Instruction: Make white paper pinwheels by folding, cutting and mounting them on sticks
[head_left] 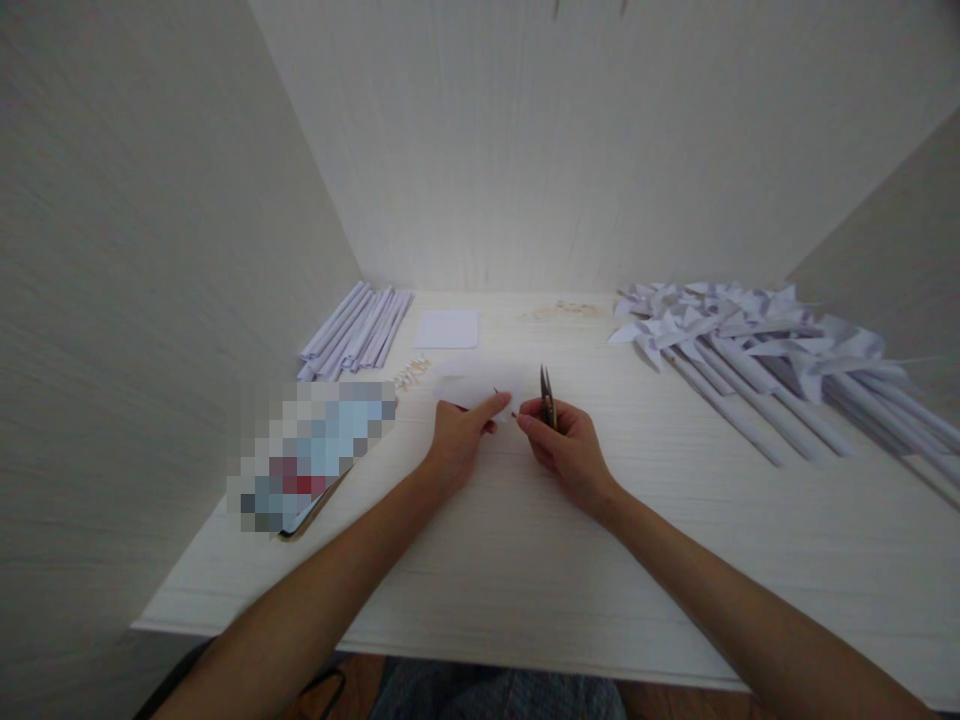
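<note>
White paper sheet (480, 388), overexposed, pinched by left hand (459, 440).

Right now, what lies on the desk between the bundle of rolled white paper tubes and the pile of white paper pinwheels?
Head view: a white paper square and pale scattered bits.

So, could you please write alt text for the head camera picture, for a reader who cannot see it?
Two bare hands meet over a white desk: the left hand pinches a white paper piece, the right hand holds small metal snips pointing up. Rolled paper sticks lie far left, finished paper pinwheels far right.
</note>
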